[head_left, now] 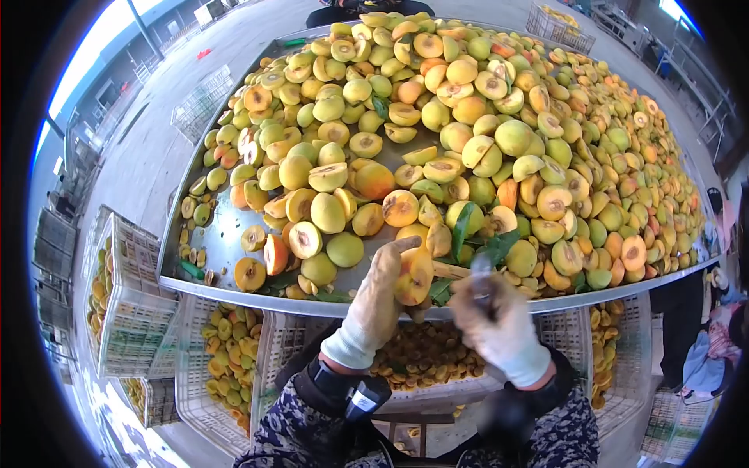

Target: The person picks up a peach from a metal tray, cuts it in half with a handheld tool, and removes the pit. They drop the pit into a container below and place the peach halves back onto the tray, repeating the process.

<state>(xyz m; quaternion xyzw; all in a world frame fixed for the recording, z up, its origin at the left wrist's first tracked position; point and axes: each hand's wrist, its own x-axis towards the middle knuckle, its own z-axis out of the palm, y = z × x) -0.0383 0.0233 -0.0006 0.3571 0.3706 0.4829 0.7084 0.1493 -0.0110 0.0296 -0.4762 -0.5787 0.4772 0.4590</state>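
At the near edge of a metal table (222,292), my gloved left hand (371,308) is closed around a yellow peach half (414,276), its cut face partly showing. To its right, my gloved right hand (503,327) is curled round a small metal tool (482,282), blurred by motion; its exact kind I cannot tell. A light wooden-looking stick (451,271) extends between the two hands. Just beyond them, whole and halved peaches (328,212) lie heaped over the table, among green leaves (463,228).
Below the table edge stands a crate (441,396) of small fruit pieces, with a crate of peaches (187,366) to its left. Another tall white crate (136,312) is at far left. A person (367,8) sits beyond the table; another person's clothing (706,359) shows at right.
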